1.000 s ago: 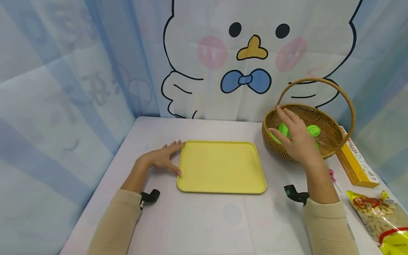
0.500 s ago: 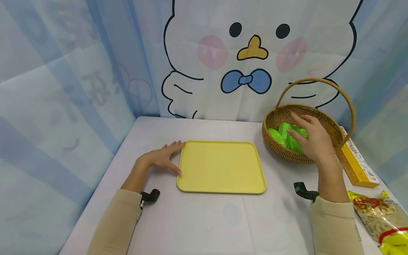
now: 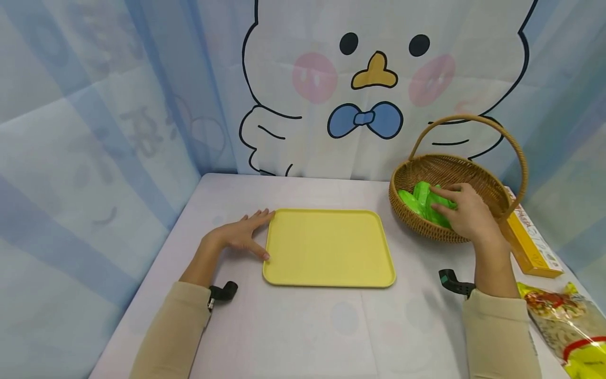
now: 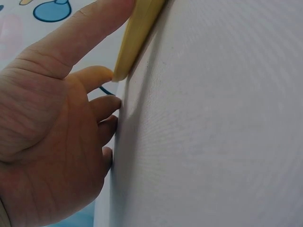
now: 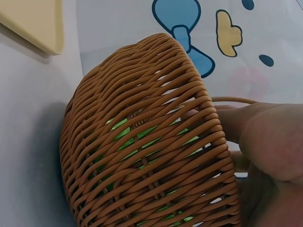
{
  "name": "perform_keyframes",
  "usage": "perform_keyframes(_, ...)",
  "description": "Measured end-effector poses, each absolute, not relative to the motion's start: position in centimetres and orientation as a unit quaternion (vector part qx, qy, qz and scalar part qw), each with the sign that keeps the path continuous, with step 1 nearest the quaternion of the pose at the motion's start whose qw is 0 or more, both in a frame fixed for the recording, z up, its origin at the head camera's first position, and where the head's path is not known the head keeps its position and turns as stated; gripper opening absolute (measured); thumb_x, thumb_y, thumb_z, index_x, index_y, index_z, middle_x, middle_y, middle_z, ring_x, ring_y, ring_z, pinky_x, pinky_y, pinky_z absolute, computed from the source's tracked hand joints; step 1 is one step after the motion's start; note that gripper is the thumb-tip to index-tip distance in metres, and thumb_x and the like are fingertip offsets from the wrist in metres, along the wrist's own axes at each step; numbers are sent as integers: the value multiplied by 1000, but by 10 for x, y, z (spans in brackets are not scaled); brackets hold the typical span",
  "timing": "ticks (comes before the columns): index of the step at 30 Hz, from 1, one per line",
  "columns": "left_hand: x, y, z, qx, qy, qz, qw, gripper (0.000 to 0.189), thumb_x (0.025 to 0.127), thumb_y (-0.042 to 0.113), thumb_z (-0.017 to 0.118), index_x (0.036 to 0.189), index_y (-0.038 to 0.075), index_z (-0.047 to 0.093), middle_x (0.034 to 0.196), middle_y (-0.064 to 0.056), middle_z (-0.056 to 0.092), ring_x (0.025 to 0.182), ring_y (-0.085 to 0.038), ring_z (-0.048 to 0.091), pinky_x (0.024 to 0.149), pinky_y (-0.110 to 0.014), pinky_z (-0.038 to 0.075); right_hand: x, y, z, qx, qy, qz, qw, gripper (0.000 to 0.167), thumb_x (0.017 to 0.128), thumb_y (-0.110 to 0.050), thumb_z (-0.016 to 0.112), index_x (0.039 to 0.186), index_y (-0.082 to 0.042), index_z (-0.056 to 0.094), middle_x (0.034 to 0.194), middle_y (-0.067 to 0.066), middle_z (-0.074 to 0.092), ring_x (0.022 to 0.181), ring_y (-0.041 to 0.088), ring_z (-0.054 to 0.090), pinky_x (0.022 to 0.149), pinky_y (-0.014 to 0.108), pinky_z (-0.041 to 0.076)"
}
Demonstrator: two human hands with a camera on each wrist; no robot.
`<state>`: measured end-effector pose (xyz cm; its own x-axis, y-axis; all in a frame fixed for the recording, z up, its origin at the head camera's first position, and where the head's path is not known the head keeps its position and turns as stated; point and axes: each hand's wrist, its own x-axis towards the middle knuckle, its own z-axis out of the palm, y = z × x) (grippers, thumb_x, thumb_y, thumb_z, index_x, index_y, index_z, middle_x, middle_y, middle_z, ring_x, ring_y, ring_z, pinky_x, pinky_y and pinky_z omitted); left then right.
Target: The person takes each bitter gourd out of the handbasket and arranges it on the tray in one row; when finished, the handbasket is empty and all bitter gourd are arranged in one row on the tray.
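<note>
My left hand lies spread at the left edge of the yellow tray. Its thumb and index finger touch the rim, as the left wrist view also shows. Over at the right, my right hand reaches into a brown wicker basket with a tall hooped handle. Several glossy, bright green, vegetable-like pieces lie inside. The right thumb and fingers are apart over the rightmost green piece; contact is unclear. In the right wrist view the basket wall hides the fingertips, with green showing through the weave.
Beside the basket lies a yellow and white box. Nearer on the right is a clear and yellow food packet. A white cloth covers the table, and a curtain with a cartoon animal hangs behind.
My right hand has moved right from the basket's left side, then down toward the green pieces, with thumb and fingers closer together. The left hand and tray have stayed still.
</note>
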<state>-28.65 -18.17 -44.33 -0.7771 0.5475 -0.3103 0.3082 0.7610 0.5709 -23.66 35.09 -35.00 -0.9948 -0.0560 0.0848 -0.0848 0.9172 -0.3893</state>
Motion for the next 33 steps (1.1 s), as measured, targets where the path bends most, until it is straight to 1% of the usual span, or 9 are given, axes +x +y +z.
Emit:
perform_keyframes(4,-286,-182,-443,234,907,257,238,131,72,54,91,169,23,9,177,-9,-1,163,-31,-8,131,-57,-4,-238,353,-352,45,-980,193,17,55,108,-28,58,158,-11,44,154,39,31,139,61,30,106,83,28)
perform_keyframes(9,-286,-182,-445,237,906,259,238,131,73,53,91,169,22,9,177,-9,-1,163,-32,-7,131,-58,-4,-241,352,-354,45,-981,189,2,57,106,-24,62,158,-12,44,155,40,32,139,63,32,108,82,29)
perform_keyframes(14,-286,-182,-446,238,906,260,236,131,73,54,91,169,22,10,177,-9,0,163,-31,-7,132,-56,-4,-243,352,-356,44,-981,188,8,59,103,-19,66,158,-13,45,153,39,37,137,62,36,108,81,30)
perform_keyframes(19,-286,-182,-446,238,906,258,236,131,73,54,91,169,22,10,177,-9,0,163,-31,-6,132,-55,-4,-242,353,-356,50,-979,197,27,58,102,-12,66,157,-10,46,149,39,39,135,61,37,107,81,31)
perform_keyframes(22,-286,-182,-446,238,906,257,237,130,73,55,91,169,22,10,177,-10,0,163,-31,-6,132,-55,-4,-242,353,-355,47,-977,205,46,58,103,-11,65,157,-11,46,151,40,37,137,64,34,107,82,29)
perform_keyframes(25,-286,-183,-446,237,907,255,238,130,73,55,91,169,22,9,177,-9,0,163,-31,-6,132,-55,-4,-241,353,-354,34,-974,212,66,56,104,-13,62,158,-14,45,155,40,34,139,66,30,108,83,26)
perform_keyframes(28,-286,-183,-445,238,907,252,238,130,74,55,90,169,21,9,177,-9,-1,163,-31,-7,132,-54,-4,-239,352,-353,22,-969,225,94,55,107,-15,59,159,-18,43,160,37,30,143,66,27,111,82,25)
perform_keyframes(31,-287,-184,-445,245,906,251,237,131,74,55,90,169,21,8,177,-9,-2,163,-30,-7,132,-54,-4,-238,350,-353,23,-958,246,144,55,107,-13,57,160,-21,42,163,35,30,145,64,27,114,81,23)
perform_keyframes(33,-287,-184,-445,250,905,249,237,132,73,55,90,169,21,7,177,-9,-2,163,-30,-8,132,-54,-5,-237,347,-352,32,-946,261,189,54,107,-12,57,159,-22,44,162,33,32,144,62,31,112,79,28)
